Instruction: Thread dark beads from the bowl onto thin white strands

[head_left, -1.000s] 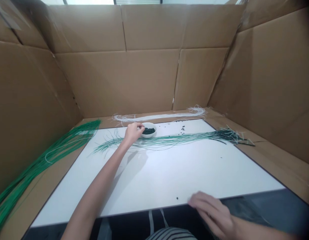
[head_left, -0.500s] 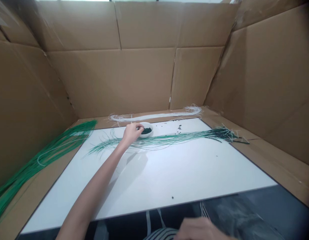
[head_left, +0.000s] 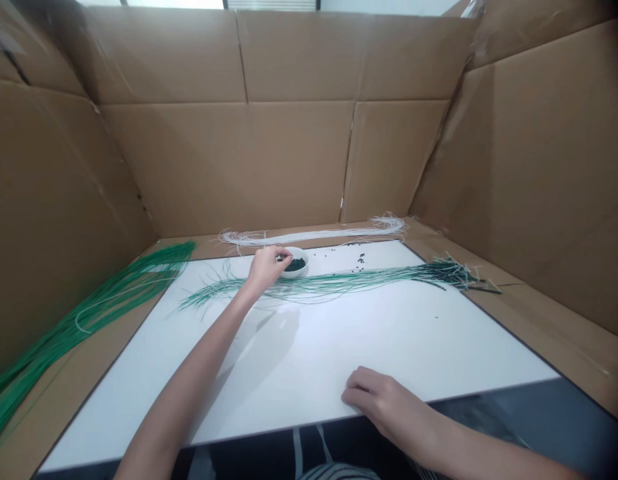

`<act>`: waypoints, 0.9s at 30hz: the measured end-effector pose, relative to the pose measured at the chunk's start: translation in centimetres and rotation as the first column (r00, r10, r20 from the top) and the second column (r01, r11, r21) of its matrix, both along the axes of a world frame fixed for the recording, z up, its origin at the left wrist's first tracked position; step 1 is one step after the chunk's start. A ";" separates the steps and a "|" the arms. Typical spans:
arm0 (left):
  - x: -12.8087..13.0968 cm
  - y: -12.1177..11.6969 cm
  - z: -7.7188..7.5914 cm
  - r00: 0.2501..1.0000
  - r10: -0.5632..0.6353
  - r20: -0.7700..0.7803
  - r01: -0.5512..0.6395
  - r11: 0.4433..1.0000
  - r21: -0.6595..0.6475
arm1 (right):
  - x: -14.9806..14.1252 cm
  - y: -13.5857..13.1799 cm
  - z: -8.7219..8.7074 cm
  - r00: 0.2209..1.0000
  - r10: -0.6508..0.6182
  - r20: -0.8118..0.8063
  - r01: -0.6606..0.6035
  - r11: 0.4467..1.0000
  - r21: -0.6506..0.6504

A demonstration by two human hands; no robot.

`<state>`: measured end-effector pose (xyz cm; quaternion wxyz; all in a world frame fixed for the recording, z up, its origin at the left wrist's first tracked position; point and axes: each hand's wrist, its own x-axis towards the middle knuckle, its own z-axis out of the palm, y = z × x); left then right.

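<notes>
While the person's left grip hovers at 9 o'clock of a small white bowl, its thumb and forefinger pinch almost shut just over the rim, above a heap of dark green beads; whether a bead sits between the fingertips is too small to tell. The bowl stands near the far edge of a white board, which lies on a cardboard sheet and is ringed by cardboard walls. A loose scatter of the same beads lies at 3 o'clock of the bowl, well within reach of the left grip, and a lone bead sits farther off at about 4 o'clock. A long bundle of thin green and white strands runs across the board just beside the bowl at 6 o'clock, its darker ends reaching over the board's right edge. A looped bundle of white cords lies at 12 o'clock, beyond the board, and a thick sweep of green cords lies along the left side of the board. The right grip rests at 5 o'clock of the bowl, well apart from it, on the board's near edge, half open, its fingers loosely curled and holding nothing
</notes>
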<state>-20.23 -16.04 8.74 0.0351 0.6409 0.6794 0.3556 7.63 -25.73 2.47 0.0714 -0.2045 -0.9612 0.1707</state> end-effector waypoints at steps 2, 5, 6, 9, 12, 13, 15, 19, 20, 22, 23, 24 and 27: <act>0.1 -0.1 0.1 1.000 -0.007 0.001 0.007 1.000 0.006 | -0.1 0.0 -0.1 1.000 -0.012 -0.009 0.012 0.999 0.050; 0.3 -0.2 0.4 1.000 -0.028 0.007 0.028 0.999 0.023 | -0.9 1.4 0.7 0.998 -0.015 -0.054 0.018 0.998 0.053; 0.4 -0.3 0.4 0.999 -0.032 0.010 0.032 0.999 0.031 | -1.4 2.4 1.2 0.995 -0.028 -0.091 0.032 0.999 0.040; 0.6 -0.4 0.6 0.999 -0.035 0.015 0.034 0.998 0.059 | -4.1 6.9 3.7 0.961 -0.135 -0.243 0.132 0.991 -0.031; 0.6 -0.4 0.8 0.999 -0.040 0.022 0.037 0.993 0.111 | -7.8 12.6 6.5 0.858 -0.260 -0.443 0.202 0.964 -0.175; 0.5 -0.4 1.0 0.999 -0.038 0.026 0.034 0.991 0.133 | -9.1 14.3 7.4 0.798 -0.312 -0.515 0.192 0.943 -0.272; 0.3 -0.4 1.3 0.999 -0.019 0.047 0.011 0.985 0.174 | -11.5 17.0 8.7 0.704 -0.360 -0.612 0.099 0.903 -0.418; -0.3 -0.3 2.6 0.992 0.050 0.119 -0.074 0.975 0.209 | -14.6 19.1 9.8 0.597 -0.408 -0.691 -0.129 0.802 -0.584; -0.4 -0.3 3.0 0.988 0.066 0.138 -0.095 0.972 0.213 | -15.0 19.0 9.9 0.577 -0.416 -0.703 -0.174 0.779 -0.603; -0.4 -0.3 3.9 0.982 0.082 0.173 -0.120 0.967 0.225 | -15.2 18.7 9.9 0.548 -0.426 -0.720 -0.258 0.732 -0.630; -0.3 -0.4 4.3 0.979 0.083 0.188 -0.126 0.965 0.232 | -15.1 18.5 9.9 0.537 -0.429 -0.727 -0.294 0.712 -0.637; -0.2 -0.5 4.7 0.976 0.082 0.201 -0.130 0.962 0.239 | -15.0 18.3 9.9 0.526 -0.433 -0.732 -0.323 0.695 -0.642; 0.5 -1.1 5.9 0.972 0.073 0.225 -0.133 0.956 0.261 | -14.6 17.8 10.0 0.490 -0.452 -0.745 -0.390 0.651 -0.651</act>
